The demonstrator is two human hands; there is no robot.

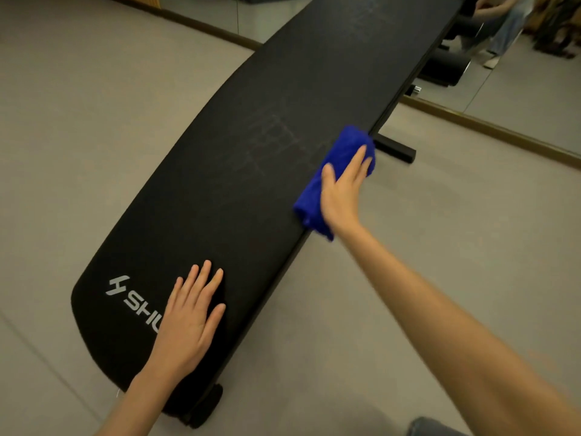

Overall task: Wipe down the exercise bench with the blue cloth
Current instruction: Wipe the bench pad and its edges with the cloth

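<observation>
A long black padded exercise bench (251, 158) runs from the lower left to the upper right, with a white logo near its close end. Faint pale scuff marks show on the pad's middle. My right hand (344, 187) presses flat on a folded blue cloth (338, 171) at the bench's right edge, about halfway along it. The cloth hangs partly over that edge. My left hand (188, 319) lies flat with fingers spread on the pad's near end, partly covering the logo and holding nothing.
Grey floor (408, 247) surrounds the bench. A black foot bar (396, 149) sticks out right of the cloth. A mirror wall (518, 99) with a wooden base strip runs behind, reflecting black foam rollers and a person's legs.
</observation>
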